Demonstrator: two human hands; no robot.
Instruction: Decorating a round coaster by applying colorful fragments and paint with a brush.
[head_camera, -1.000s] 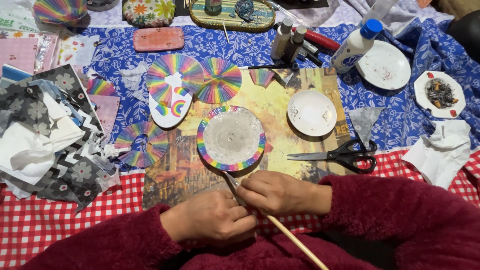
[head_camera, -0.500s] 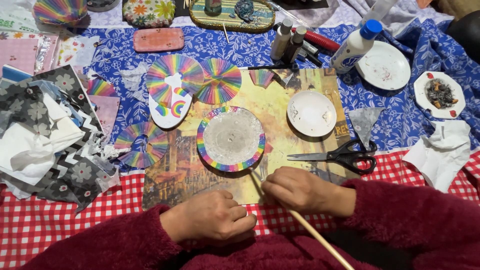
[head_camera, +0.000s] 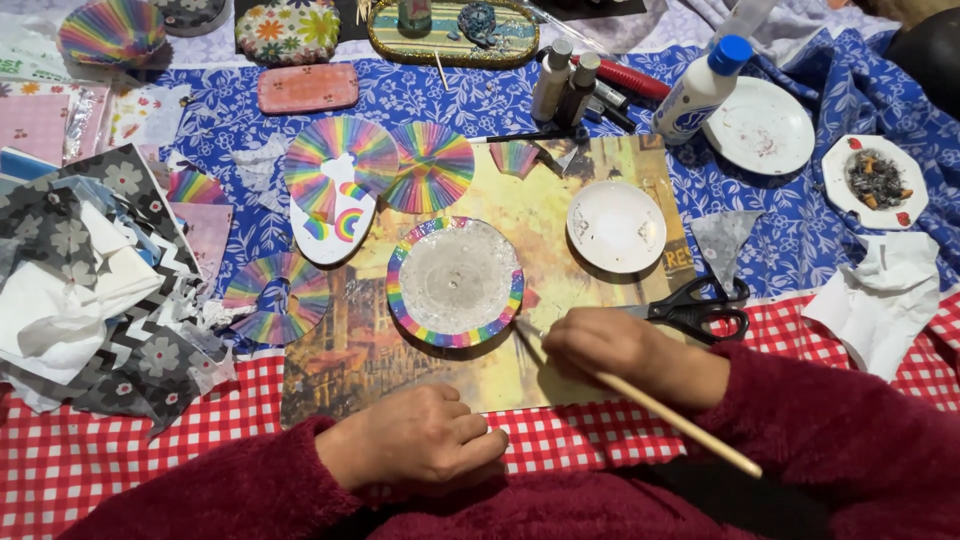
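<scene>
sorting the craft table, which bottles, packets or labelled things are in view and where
Glue bottle: top right, tilted, white, blue cap and label.
Two small bottles: top centre, upright, grey caps.
Red tube: beside them, lying flat.
Patterned paper packets: far left, pink, partly covered.

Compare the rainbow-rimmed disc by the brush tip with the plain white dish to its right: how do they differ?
The rainbow-rimmed disc has a striped, many-coloured border around a greyish, shiny centre; the white dish is plain white all over. The disc looks larger than the dish. The brush in the right hand has its tip at the disc's edge, while the dish lies apart from it. Both are round and rest on the yellow picture board.
</scene>
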